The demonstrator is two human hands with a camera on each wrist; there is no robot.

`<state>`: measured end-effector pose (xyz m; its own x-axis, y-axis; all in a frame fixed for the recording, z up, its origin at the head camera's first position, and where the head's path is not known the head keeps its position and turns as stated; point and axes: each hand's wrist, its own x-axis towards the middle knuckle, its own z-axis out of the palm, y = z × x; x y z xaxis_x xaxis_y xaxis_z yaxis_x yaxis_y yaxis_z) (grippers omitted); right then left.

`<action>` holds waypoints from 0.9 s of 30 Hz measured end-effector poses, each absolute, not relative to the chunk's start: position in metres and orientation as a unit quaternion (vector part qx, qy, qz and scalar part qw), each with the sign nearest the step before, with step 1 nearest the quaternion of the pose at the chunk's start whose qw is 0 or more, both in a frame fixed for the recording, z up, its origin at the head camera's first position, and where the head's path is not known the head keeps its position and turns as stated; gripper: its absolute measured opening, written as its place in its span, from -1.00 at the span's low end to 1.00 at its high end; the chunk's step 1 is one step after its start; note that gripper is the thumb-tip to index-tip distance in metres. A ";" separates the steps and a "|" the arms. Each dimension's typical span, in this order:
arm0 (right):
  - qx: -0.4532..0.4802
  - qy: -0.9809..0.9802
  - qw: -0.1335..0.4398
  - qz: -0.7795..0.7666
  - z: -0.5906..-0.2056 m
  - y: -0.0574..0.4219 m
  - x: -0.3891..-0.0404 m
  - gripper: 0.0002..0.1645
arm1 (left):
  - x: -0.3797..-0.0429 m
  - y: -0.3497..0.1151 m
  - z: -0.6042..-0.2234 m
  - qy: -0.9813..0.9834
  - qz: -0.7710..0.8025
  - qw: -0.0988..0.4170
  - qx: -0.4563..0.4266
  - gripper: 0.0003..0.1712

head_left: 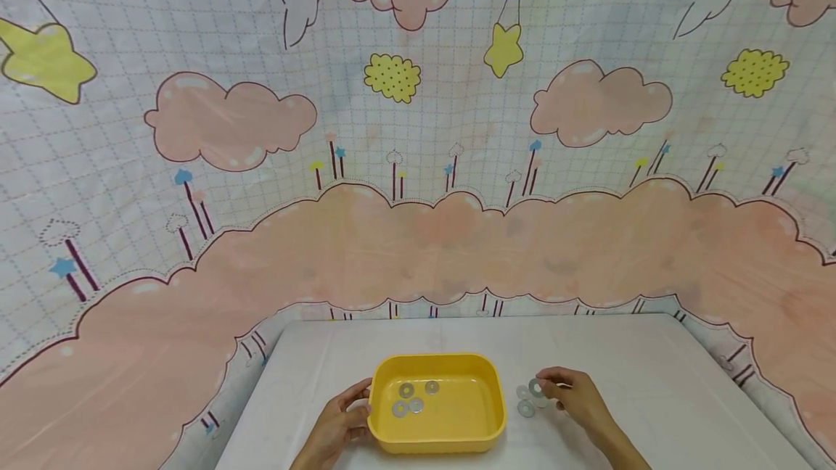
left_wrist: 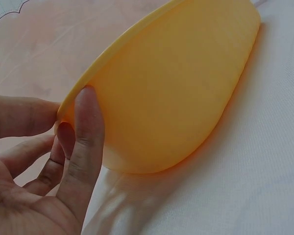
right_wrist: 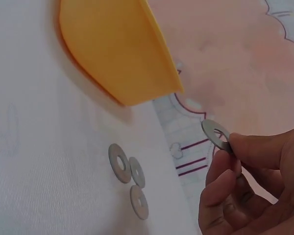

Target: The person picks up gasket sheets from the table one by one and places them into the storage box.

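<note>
A yellow plastic basin [head_left: 439,447] stands on the white table, with several flat metal washers [head_left: 416,405] lying in its left half. At its left end my left hand [head_left: 339,421] grips the wall and rim; in the left wrist view the thumb [left_wrist: 88,127] lies along the outer wall and the index fingertip meets the rim. To the right of the basin, my right hand [head_left: 578,399] pinches a washer [right_wrist: 211,133] by its edge between thumb and fingers, raised over the table. Three more washers [right_wrist: 139,201] lie close together on the table between that hand and the basin.
The white table [head_left: 313,354] reaches back to a hanging patterned cloth [head_left: 457,245] with clouds and stars. The basin's raised wall [right_wrist: 112,54] stands to the left of the loose washers.
</note>
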<state>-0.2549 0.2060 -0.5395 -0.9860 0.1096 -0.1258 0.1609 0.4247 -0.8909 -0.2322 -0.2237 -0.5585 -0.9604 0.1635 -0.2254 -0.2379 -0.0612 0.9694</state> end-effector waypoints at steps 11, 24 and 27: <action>0.051 0.813 0.018 -0.580 -0.526 0.193 -0.252 -0.76 | -0.231 -0.224 -0.559 0.670 0.730 0.133 -0.030 -0.19; -0.006 0.791 0.027 -0.611 -0.509 0.171 -0.257 -0.68 | -0.230 -0.224 -0.561 0.668 0.732 0.131 -0.031 -0.19; -0.016 0.783 0.029 -0.621 -0.508 0.165 -0.259 -0.68 | -0.230 -0.224 -0.561 0.668 0.731 0.132 -0.030 -0.20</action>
<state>-0.2588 0.1648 -0.5079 -0.9978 -0.0609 -0.0266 0.0119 0.2292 -0.9733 -0.2297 -0.2242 -0.5605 -0.9635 0.1529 -0.2198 -0.2326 -0.0715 0.9699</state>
